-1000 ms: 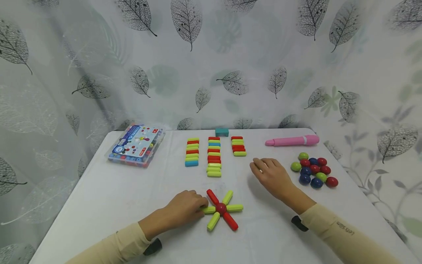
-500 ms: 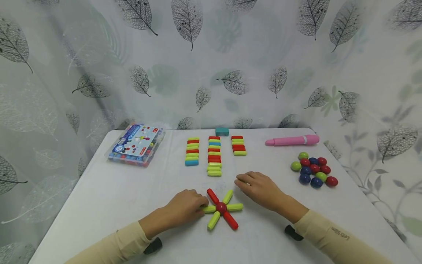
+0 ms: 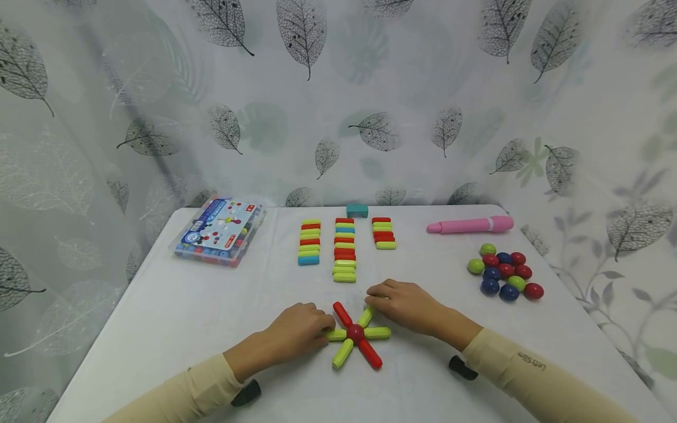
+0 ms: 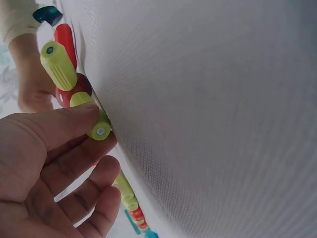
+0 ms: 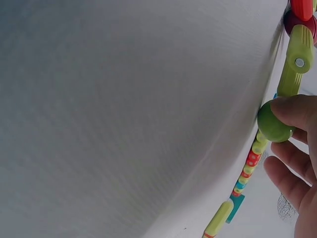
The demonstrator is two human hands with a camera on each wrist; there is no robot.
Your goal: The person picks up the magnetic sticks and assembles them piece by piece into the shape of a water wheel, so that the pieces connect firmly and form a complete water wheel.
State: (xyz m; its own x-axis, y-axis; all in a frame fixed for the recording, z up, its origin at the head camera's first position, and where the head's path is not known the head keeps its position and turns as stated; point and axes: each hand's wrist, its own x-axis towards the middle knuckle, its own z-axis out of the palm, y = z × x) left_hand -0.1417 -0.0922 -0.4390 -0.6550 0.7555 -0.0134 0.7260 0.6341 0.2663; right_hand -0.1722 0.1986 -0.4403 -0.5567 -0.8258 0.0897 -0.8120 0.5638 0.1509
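Pinches the outer end of a yellow-green ribbed rod (image 3: 337, 335) between thumb and forefinger of the left hand (image 3: 299, 333). Grips a glossy green ball (image 5: 271, 124) in the right hand (image 3: 404, 305), at the tip of another yellow-green ribbed rod (image 5: 290, 83); cannot tell whether joined. Has between both hands, flat on the white table (image 3: 412, 388), a six-armed star of four yellow-green and two red rods around a round red ball (image 3: 355, 333). Has beyond it three columns of short red, yellow-green and blue rods (image 3: 345, 251), then a teal block (image 3: 357, 211). Has rightward a cluster of green, red and dark blue balls (image 3: 506, 271), behind these a pink pen-shaped object (image 3: 469, 225); leftward a clear plastic box with a printed label (image 3: 220, 230).
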